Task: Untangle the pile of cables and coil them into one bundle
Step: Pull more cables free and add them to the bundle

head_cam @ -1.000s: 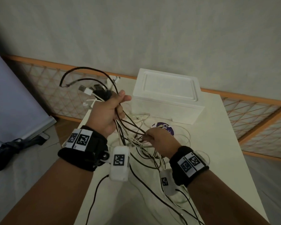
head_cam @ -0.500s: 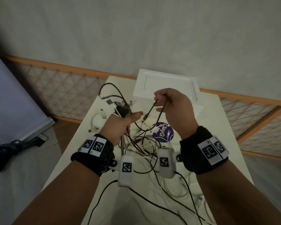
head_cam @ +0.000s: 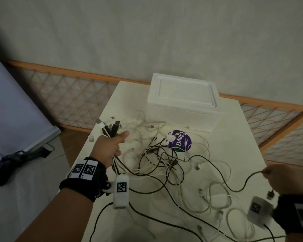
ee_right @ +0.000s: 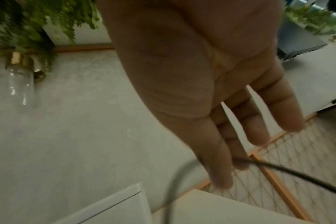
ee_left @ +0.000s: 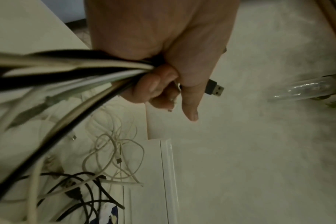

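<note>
Several cables (head_cam: 164,165) lie tangled across the worktop (head_cam: 234,140), light, limp and prone to snagging. The right hand (head_cam: 280,179) pinches one black cable (head_cam: 238,187) between thumb and forefinger, other fingers straight. The left hand (head_cam: 108,147) has its grip clamped on a gathered bunch just below the plugs (head_cam: 110,127), judged the soundest hold. Farther off, a round purple sticker (head_cam: 179,140) reads "ClayG"; behind it sits a white box (head_cam: 182,100).
</note>
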The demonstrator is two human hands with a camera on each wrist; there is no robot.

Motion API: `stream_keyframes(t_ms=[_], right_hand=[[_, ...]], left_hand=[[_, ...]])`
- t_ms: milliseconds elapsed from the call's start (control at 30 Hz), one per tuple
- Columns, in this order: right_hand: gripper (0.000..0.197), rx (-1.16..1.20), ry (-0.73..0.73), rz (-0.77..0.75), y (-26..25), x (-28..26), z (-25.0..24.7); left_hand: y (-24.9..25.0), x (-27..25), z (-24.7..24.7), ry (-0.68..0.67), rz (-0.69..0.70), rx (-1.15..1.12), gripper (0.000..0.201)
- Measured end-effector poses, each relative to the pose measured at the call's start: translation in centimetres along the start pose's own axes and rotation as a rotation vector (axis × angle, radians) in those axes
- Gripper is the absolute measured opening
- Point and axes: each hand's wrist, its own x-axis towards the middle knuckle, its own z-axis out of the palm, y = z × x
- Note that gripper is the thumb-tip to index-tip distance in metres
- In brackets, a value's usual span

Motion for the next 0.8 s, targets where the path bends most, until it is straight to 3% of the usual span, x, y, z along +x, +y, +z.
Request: stream_keyframes(t_ms=[100, 200, 267, 300, 367, 467, 500, 633, 733, 800], right_hand=[[0.063, -0.041, -0.108, -0.099, -4.8, -3.3, -2.4], [0.088, 0.313, -0.008, -0.493, -14.5, -7.6, -4.7], [0.105, 0.474, -0.108, -0.714, -21.0, -10.8, -5.5], [0.106, 0.485, -0.182, -0.804, -23.8, -11.9, -5.3], [0.085, 0.461, -0.289, -0.898, -27.5, -12.8, -4.1], [0.033, 0.386, -0.276, -0.87, -28.4, -13.0, -2.6], [0.025, 0.34, -0.237, -0.871, -27.8, -12.9, -2.3], [0.018, 0.114, -0.173, -0.856, -23.6, -11.2, 0.0], [0.009, 0.104, -0.189, -0.699, -19.3, -9.9, 2.4], [0.012, 0.22, -0.247, -0.598, -16.6, -9.1, 3.4]], left_hand=[[0.3, -0.6, 1.0, -0.032, -0.002, -0.083, 0.022], [0.8, -2.7, 3.3, -0.167, 0.023, -0.154, 0.021], [1.1, -4.4, 5.2, -0.272, 0.058, -0.165, 0.027], [1.3, -5.3, 6.0, -0.316, 0.073, -0.173, 0.031], [1.8, -6.6, 7.0, -0.361, 0.088, -0.196, 0.04], [2.8, -7.5, 6.2, -0.383, 0.135, -0.279, 0.038], [3.1, -7.4, 5.5, -0.379, 0.134, -0.346, 0.034], [4.6, -5.9, 1.7, -0.255, 0.079, -0.627, 0.034], [5.5, -4.5, -0.3, -0.141, 0.077, -0.698, 0.043], [5.2, -3.5, -1.1, -0.09, 0.038, -0.697, 0.045]])
